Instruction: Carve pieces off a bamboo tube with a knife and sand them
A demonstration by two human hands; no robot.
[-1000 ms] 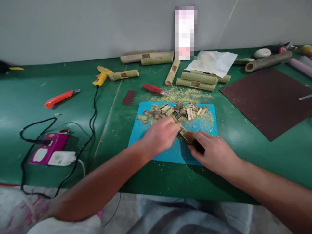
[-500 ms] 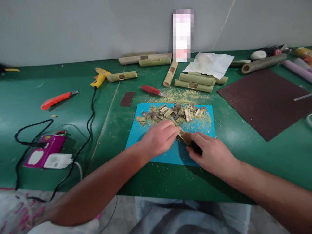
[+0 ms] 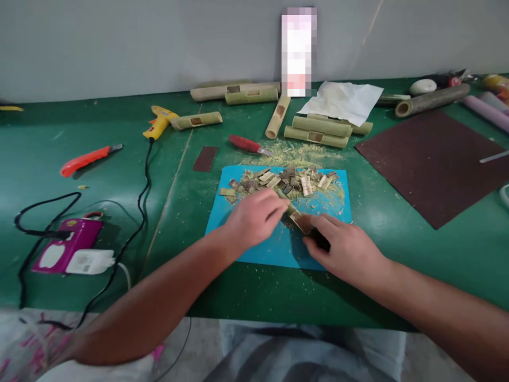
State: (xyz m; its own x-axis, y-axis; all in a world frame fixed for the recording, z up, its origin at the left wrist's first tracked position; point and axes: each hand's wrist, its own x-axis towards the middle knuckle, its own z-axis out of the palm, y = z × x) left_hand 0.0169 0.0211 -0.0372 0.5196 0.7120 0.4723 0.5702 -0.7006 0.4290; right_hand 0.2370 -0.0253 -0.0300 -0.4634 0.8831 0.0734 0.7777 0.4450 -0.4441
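A bamboo tube [image 3: 295, 214] with a rectangular opening lies slanted between my hands, over the blue sheet [image 3: 274, 252]. My right hand [image 3: 344, 245] grips its near end, thumb below and fingers above. My left hand [image 3: 258, 215] is closed at the far part of the tube, fingertips pinched together; whether they hold anything small is hidden. Beyond the hands, bamboo chips [image 3: 292, 180] and shavings are heaped on the sheet. A red-handled chisel [image 3: 246, 144] rests just behind the sheet.
More bamboo tubes [image 3: 318, 137] and a white paper [image 3: 344, 101] are at the back. Left are a yellow glue gun [image 3: 159, 123], an orange cutter [image 3: 88, 161] and a purple power strip [image 3: 69, 244] with cables. A dark brown sheet [image 3: 433, 164] lies right.
My left hand has shifted slightly left and up, uncovering more of the tube. My right hand keeps its grip. The view has moved slightly.
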